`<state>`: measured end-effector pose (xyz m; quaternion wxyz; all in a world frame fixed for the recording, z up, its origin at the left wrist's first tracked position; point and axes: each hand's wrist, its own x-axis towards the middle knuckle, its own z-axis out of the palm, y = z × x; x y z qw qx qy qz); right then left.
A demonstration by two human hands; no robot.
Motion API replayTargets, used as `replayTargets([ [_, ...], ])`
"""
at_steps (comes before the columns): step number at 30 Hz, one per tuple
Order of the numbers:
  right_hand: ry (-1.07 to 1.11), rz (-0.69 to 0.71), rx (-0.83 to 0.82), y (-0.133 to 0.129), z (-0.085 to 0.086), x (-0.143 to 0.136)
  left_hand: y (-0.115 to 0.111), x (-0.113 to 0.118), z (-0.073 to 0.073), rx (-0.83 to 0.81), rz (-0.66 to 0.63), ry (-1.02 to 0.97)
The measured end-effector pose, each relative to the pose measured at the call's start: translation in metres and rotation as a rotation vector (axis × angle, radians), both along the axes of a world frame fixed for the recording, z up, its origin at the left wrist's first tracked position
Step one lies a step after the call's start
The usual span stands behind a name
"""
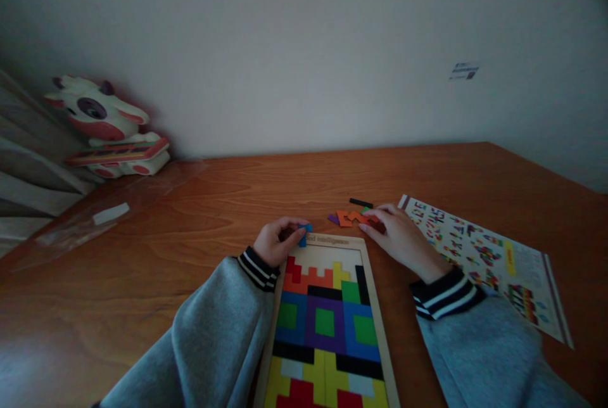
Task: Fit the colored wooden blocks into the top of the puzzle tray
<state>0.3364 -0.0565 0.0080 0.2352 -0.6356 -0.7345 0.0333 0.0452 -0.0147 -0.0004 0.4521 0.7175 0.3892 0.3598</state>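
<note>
Cannot see the near end of the puzzle tray [380, 332], cut off by the bottom edge, nor the start of its lettering, hidden behind the blue piece [303, 241] in the left hand [275, 241]. Cannot count the loose pieces [344, 218], partly covered by the right hand [398, 235], nor confirm any grip there. Cannot read the tiny wall label [464, 71] or the printed sheet [496, 256], partly hidden by the right sleeve [479, 338].

head view, forward and down over table [228, 196]
</note>
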Motion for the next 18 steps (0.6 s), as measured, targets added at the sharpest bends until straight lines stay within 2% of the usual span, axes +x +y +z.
replayTargets([
  [7, 0.076, -0.011, -0.018, 0.0031, -0.0013, 0.0044, 0.0002, 0.0001, 0.0004, 0.008, -0.011, -0.001],
  [14, 0.212, -0.094, -0.054, 0.0027, -0.0009, 0.0041, 0.0, 0.0009, 0.0008, -0.001, -0.001, -0.013],
  [18, 0.287, -0.092, -0.14, 0.0027, -0.001, 0.0059, 0.0005, 0.0003, 0.0006, 0.016, -0.005, 0.007],
])
